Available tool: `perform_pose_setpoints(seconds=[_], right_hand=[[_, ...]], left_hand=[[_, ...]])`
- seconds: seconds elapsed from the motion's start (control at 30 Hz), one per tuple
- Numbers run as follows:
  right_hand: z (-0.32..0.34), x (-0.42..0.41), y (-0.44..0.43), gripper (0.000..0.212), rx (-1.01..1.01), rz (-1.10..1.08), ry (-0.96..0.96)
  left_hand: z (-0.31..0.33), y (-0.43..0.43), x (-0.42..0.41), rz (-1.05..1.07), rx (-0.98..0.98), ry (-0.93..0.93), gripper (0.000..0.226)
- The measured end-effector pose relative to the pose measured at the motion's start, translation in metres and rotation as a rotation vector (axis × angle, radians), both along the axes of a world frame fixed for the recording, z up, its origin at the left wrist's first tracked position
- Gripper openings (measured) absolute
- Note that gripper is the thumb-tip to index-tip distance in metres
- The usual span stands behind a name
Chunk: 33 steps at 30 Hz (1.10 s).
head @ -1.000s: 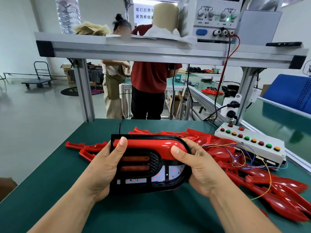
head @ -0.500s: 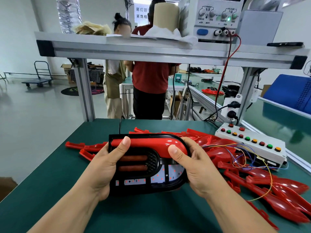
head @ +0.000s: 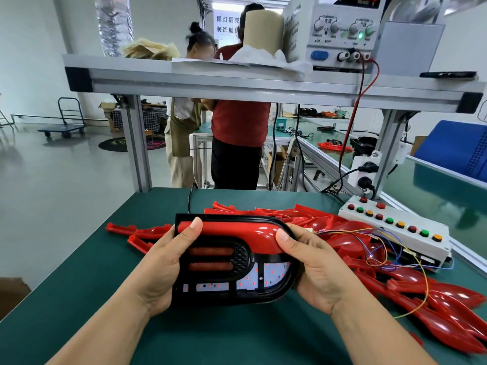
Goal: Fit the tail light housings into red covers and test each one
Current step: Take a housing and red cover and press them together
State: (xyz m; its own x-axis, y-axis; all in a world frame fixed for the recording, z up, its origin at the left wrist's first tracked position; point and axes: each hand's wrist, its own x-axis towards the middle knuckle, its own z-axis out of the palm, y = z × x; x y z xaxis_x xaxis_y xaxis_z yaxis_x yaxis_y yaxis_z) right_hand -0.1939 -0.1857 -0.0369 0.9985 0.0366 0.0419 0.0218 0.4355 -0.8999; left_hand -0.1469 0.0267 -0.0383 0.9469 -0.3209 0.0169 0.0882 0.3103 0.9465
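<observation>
holding the tail light housing (head: 226, 291) over the green tabletop (head: 79, 272) at six o'clock. gripping its nine o'clock end with the left hand (head: 163, 267) and its three o'clock end with the right hand (head: 313, 270), fingers clamped round the edges, thumbs pressing the red cover (head: 237, 230) along its top. lying heaped at three o'clock beside a button box (head: 390, 233): spare covers (head: 448, 299).

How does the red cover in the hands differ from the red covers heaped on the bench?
The held red cover sits along the top of the black housing; the heaped red covers carry no housing. The left hand and right hand grip the held one; the heaped ones lie loose, overlapping, on the green mat. Both are glossy red.
</observation>
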Motion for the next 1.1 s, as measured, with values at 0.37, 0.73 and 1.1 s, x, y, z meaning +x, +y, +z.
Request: perform_pose_setpoints(seconds=[0.37,0.73,1.1], right_hand=[[-0.0049,0.0024,0.009,0.044,-0.121,-0.114,-0.162],[-0.0097,0.0035,0.0085,0.046,-0.208,-0.185,-0.158],[-0.0101,0.0072,0.0074,0.05,-0.237,-0.184,-0.215]], left_hand=[[-0.0018,-0.0026,0.0006,0.058,-0.016,-0.027,0.04],[-0.0058,-0.0062,0.0,0.044,0.0,-0.02,0.04],[-0.0043,-0.0099,0.0036,0.068,-0.041,-0.035,0.034]])
